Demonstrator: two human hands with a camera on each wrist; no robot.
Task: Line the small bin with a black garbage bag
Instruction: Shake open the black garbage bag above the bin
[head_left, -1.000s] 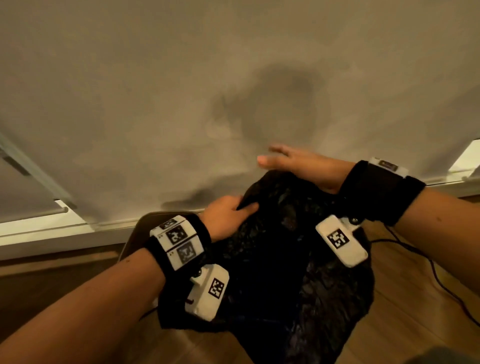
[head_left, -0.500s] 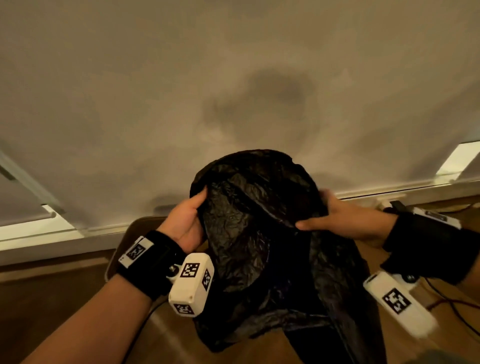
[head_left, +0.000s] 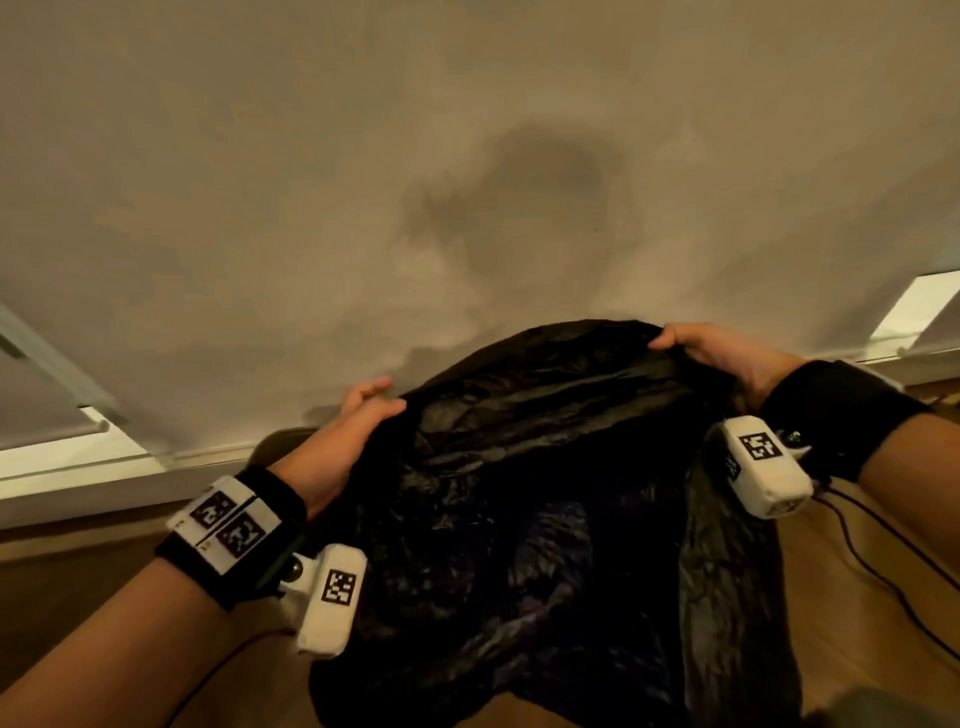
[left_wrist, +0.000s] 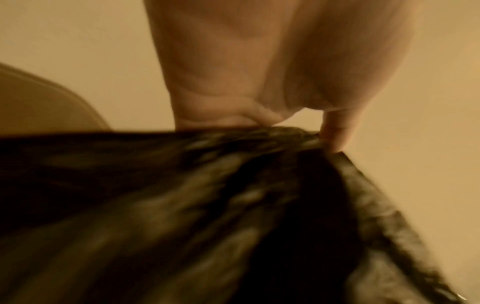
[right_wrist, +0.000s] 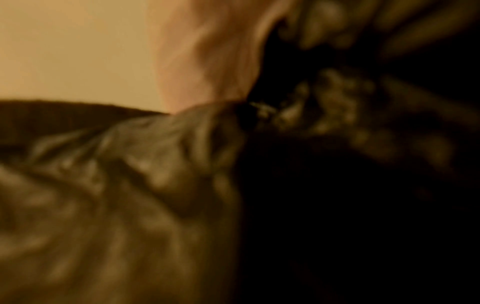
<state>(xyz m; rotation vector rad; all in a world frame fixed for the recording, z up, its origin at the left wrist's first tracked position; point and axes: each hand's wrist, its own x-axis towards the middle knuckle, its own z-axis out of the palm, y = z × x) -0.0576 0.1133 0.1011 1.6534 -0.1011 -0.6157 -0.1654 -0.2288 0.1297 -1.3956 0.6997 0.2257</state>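
A crinkled black garbage bag hangs spread wide between both hands, its mouth stretched open in front of the wall. My left hand pinches the bag's left rim, and the left wrist view shows thumb and finger closed on the bunched plastic. My right hand grips the upper right rim, with bag folds filling the blurred right wrist view. Only a brown curved edge of the small bin peeks out behind my left wrist; the bag hides the rest.
A pale wall rises close ahead, with a white baseboard at its foot. Wooden floor lies below, and a dark cable runs across it on the right.
Both hands have moved apart and regripped the rim, pulling the bag's mouth wide. The right hand rose to the upper right; the left stayed low on the left.
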